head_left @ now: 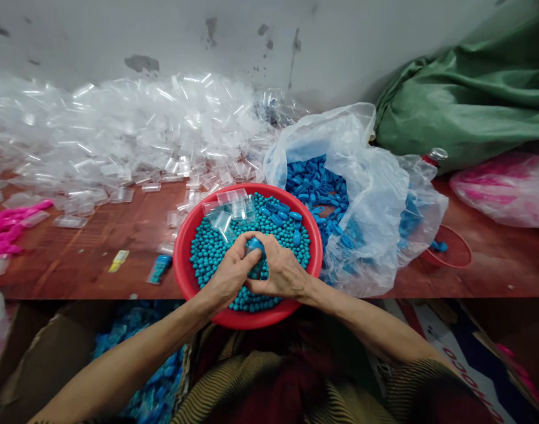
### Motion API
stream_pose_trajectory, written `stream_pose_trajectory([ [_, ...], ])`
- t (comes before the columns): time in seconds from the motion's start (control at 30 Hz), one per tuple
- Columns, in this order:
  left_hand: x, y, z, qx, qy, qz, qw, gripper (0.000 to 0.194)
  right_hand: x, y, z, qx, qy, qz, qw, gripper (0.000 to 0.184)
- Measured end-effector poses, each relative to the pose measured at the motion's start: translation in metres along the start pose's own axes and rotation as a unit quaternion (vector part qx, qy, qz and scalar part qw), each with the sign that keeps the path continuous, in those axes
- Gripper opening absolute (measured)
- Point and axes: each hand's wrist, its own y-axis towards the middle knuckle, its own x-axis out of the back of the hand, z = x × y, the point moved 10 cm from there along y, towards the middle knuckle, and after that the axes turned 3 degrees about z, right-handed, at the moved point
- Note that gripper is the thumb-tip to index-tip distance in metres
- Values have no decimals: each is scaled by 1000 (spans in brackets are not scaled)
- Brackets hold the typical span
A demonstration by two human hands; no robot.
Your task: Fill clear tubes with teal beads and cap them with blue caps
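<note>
Both hands meet over a red basin (pixel 248 318) of small teal-blue beads (pixel 207 253). Between them is a small clear container (pixel 255 270) with a blue cap (pixel 254 244) at its top and blue inside. My left hand (pixel 230 266) pinches it from the left, thumb at the cap. My right hand (pixel 283 268) curls round its right side, fingers closed. Fingers hide much of the container. On the beads lie several empty clear containers (pixel 229 206) and several loose blue caps (pixel 275 213).
Clear containers (pixel 119 129) are heaped along the wall. Right of the basin, a plastic bag (pixel 375 194) spills blue caps (pixel 316 182). A filled container (pixel 159 269) lies left of the basin, near the table's front edge. Pink pieces (pixel 8 229) sit far left; a red mesh basket (pixel 455 247) stands right.
</note>
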Motion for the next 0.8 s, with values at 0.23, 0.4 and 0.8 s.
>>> stream_pose_trajectory([
  [0.23, 3, -4, -1, -37, 42, -27, 998, 28, -5, -3, 6, 24, -29, 49, 998, 75],
  [0.4, 3, -2, 1, -57, 75, -42, 995, 21, -11, -4, 6, 20, -63, 51, 996, 76],
  [0.8, 3, 4, 5, -32, -27, 13, 999, 45, -9, -6, -18, -41, 182, 56, 981, 81],
])
